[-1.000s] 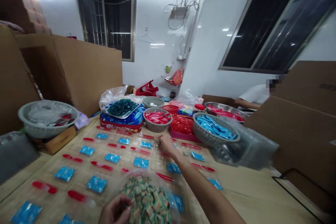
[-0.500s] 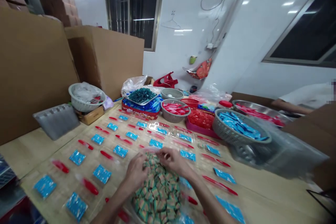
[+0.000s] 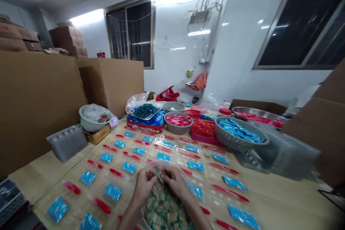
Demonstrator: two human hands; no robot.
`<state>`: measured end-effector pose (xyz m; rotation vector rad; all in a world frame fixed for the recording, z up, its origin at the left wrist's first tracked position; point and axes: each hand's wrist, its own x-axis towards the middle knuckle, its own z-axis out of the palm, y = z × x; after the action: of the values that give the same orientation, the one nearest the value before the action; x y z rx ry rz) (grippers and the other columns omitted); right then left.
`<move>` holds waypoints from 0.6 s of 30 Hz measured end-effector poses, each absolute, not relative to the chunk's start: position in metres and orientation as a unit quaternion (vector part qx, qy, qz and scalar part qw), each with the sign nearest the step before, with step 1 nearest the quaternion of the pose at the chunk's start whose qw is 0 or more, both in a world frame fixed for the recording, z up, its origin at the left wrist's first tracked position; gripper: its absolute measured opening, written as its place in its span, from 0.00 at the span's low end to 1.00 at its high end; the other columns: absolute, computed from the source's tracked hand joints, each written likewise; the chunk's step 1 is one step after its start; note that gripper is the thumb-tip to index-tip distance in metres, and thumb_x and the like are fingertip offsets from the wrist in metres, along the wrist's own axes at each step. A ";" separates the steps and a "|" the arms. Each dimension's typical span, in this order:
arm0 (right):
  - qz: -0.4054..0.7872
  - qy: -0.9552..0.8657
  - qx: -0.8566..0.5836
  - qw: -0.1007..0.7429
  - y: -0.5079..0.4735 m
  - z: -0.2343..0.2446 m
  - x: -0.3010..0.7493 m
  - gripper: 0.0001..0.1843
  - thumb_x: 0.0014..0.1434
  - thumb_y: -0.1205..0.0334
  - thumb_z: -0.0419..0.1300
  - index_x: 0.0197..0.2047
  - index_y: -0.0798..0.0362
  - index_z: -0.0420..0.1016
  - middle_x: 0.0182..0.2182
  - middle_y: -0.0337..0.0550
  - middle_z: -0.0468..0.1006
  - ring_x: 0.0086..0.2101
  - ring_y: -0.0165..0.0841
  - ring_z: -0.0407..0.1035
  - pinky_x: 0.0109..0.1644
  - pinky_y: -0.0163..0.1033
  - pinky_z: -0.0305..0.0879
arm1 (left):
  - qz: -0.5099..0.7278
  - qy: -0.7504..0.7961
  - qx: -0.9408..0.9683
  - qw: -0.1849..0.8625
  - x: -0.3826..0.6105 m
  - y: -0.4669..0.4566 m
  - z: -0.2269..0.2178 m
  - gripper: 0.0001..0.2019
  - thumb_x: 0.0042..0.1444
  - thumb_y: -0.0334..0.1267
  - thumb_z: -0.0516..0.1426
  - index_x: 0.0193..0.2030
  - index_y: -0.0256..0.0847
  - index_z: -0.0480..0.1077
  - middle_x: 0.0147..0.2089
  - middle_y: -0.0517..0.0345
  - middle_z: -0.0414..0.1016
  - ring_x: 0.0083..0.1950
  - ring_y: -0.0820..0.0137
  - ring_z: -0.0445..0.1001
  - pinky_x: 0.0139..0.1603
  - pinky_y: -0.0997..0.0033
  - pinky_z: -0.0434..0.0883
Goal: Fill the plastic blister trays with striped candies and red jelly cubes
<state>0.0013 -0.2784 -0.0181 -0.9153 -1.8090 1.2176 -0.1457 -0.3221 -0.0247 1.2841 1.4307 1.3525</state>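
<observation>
A round, translucent tub stands in front of me, filled with small green-and-tan striped pieces. Over its far part, my left hand is closed, thumb and fingers pinched together. My right hand meets it there, also pinching. A few pieces show between the two hands, but the fingertips hide what each one grips. Around the tub lie rows of clear plastic trays, each with a red-handled tool and a blue printed packet.
At the back stand a basket of pink-and-white packets, a pink tray of red pieces and a grey basket of blue packets. Stacked clear trays sit at the right. Large cardboard boxes border the left.
The view has tilted upward and shifted slightly right. My hands have drawn closer together over the tub, with the fingertips now nearly meeting.
</observation>
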 end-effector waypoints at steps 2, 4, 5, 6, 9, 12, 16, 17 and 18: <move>0.501 -0.685 -0.358 0.390 -0.283 -0.024 0.001 0.09 0.48 0.64 0.57 0.34 0.55 0.74 0.29 0.41 0.77 0.33 0.36 0.70 0.38 0.37 0.63 | 0.538 0.552 0.464 0.437 -0.144 -0.324 -0.030 0.05 0.39 0.36 0.59 0.24 0.37 0.68 0.19 0.62 0.69 0.21 0.72 0.67 0.21 0.76 0.64; 0.505 -0.677 -0.365 0.393 -0.287 -0.027 0.001 0.11 0.48 0.64 0.58 0.37 0.55 0.74 0.29 0.42 0.77 0.33 0.37 0.71 0.38 0.39 0.64 | 0.546 0.547 0.429 0.468 -0.142 -0.326 -0.035 0.08 0.38 0.38 0.60 0.24 0.36 0.68 0.17 0.64 0.67 0.18 0.74 0.65 0.18 0.77 0.61; 0.501 -0.678 -0.368 0.393 -0.288 -0.028 0.001 0.11 0.48 0.64 0.59 0.37 0.55 0.74 0.29 0.42 0.78 0.33 0.37 0.71 0.38 0.39 0.64 | 0.549 0.546 0.419 0.475 -0.141 -0.327 -0.038 0.09 0.38 0.39 0.60 0.24 0.36 0.68 0.17 0.64 0.67 0.17 0.74 0.64 0.18 0.77 0.60; 0.494 -0.683 -0.369 0.391 -0.289 -0.028 0.001 0.11 0.47 0.64 0.59 0.36 0.54 0.75 0.29 0.42 0.78 0.33 0.37 0.71 0.38 0.39 0.65 | 0.552 0.548 0.412 0.475 -0.140 -0.328 -0.039 0.09 0.37 0.39 0.60 0.25 0.36 0.68 0.17 0.64 0.66 0.17 0.75 0.63 0.17 0.77 0.60; 0.472 -0.704 -0.361 0.389 -0.291 -0.026 0.002 0.09 0.48 0.65 0.58 0.35 0.53 0.76 0.30 0.42 0.79 0.34 0.38 0.72 0.39 0.40 0.65 | 0.555 0.556 0.412 0.462 -0.140 -0.330 -0.040 0.08 0.37 0.38 0.60 0.24 0.36 0.67 0.16 0.66 0.65 0.17 0.76 0.62 0.18 0.78 0.58; 0.457 -0.717 -0.362 0.383 -0.292 -0.027 0.002 0.11 0.48 0.66 0.57 0.36 0.52 0.77 0.31 0.43 0.79 0.34 0.39 0.72 0.40 0.42 0.66 | 0.559 0.556 0.430 0.441 -0.142 -0.331 -0.036 0.06 0.37 0.35 0.60 0.22 0.35 0.67 0.17 0.66 0.65 0.18 0.77 0.62 0.19 0.78 0.58; 0.444 -0.716 -0.379 0.383 -0.294 -0.027 0.002 0.14 0.47 0.66 0.56 0.38 0.52 0.76 0.31 0.43 0.79 0.34 0.39 0.72 0.40 0.42 0.67 | 0.589 0.539 0.423 0.429 -0.143 -0.331 -0.033 0.07 0.37 0.34 0.61 0.21 0.36 0.67 0.19 0.64 0.67 0.22 0.75 0.66 0.24 0.76 0.62; 0.443 -0.715 -0.382 0.383 -0.295 -0.026 0.002 0.14 0.47 0.65 0.56 0.38 0.53 0.76 0.31 0.43 0.79 0.33 0.39 0.72 0.39 0.41 0.67 | 0.594 0.534 0.415 0.435 -0.143 -0.331 -0.033 0.07 0.37 0.34 0.61 0.21 0.36 0.66 0.19 0.64 0.67 0.22 0.74 0.66 0.24 0.76 0.62; 0.442 -0.714 -0.386 0.383 -0.295 -0.024 0.002 0.13 0.47 0.65 0.57 0.38 0.53 0.76 0.31 0.43 0.78 0.33 0.38 0.72 0.39 0.41 0.67 | 0.599 0.530 0.407 0.441 -0.142 -0.331 -0.033 0.07 0.37 0.33 0.61 0.21 0.36 0.66 0.18 0.65 0.66 0.22 0.74 0.66 0.24 0.76 0.62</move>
<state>0.0022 -0.2953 -0.0242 -0.9831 -1.8193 1.1260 -0.1424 -0.3307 -0.0330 1.0108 1.3151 1.4864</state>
